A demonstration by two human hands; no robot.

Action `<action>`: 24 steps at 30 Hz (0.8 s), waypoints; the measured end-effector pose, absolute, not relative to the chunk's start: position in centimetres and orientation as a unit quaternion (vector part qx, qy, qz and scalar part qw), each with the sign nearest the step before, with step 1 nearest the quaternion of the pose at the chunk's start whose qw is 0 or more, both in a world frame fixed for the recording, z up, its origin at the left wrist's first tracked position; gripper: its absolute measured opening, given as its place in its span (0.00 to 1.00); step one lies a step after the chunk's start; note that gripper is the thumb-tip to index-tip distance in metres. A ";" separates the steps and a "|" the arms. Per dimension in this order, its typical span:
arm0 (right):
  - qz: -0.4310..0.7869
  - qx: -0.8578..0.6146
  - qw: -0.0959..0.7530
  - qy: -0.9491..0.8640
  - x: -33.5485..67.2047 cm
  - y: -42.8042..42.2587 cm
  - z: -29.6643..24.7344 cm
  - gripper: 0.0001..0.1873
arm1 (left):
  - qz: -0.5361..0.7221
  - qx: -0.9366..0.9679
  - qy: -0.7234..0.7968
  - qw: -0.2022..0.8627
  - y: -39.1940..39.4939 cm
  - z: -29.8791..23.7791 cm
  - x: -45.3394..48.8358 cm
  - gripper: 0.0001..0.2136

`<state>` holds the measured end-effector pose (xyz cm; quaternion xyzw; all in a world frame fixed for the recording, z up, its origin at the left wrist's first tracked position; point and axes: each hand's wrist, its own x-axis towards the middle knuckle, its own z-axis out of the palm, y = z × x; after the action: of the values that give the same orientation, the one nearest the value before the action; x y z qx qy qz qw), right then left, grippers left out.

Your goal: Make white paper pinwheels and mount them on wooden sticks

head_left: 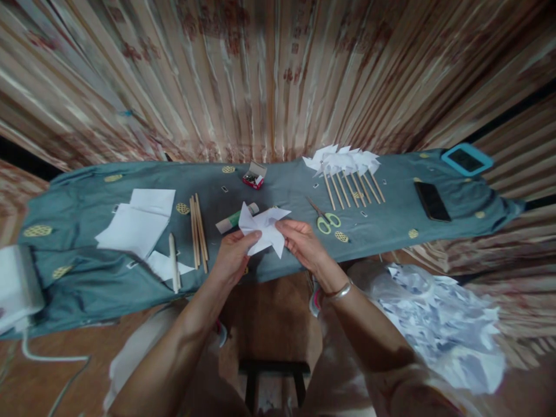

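A white paper pinwheel without a stick is held over the near edge of the cloth-covered table. My left hand pinches its left side, thumb on top. At its right side, my right hand grips a blade between thumb and fingers. Just behind the pinwheel lies a glue stick, partly covered by it. Scissors with green handles rest to the right of my right hand. Several wooden sticks lie left of my left hand. Farther back sits a small open red box of tiny metal pieces.
Finished pinwheels on sticks lie in a row at the back right. Paper sheets and a white pen-like tool are on the left. A phone and a blue-framed device lie right. A bag of folded paper stands below.
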<state>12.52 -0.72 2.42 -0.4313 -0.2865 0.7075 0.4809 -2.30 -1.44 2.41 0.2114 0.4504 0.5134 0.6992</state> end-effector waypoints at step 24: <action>0.666 -0.476 0.478 -0.318 12.2 -0.3 2.0 0.22 | 0.511 0.215 0.468 0.689 -1.5 2.3 -3.0 0.20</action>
<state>12.19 -0.28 2.03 -0.4756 -0.3179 0.6665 0.4780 -2.97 -1.53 2.28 0.2146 0.4677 0.5111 0.6885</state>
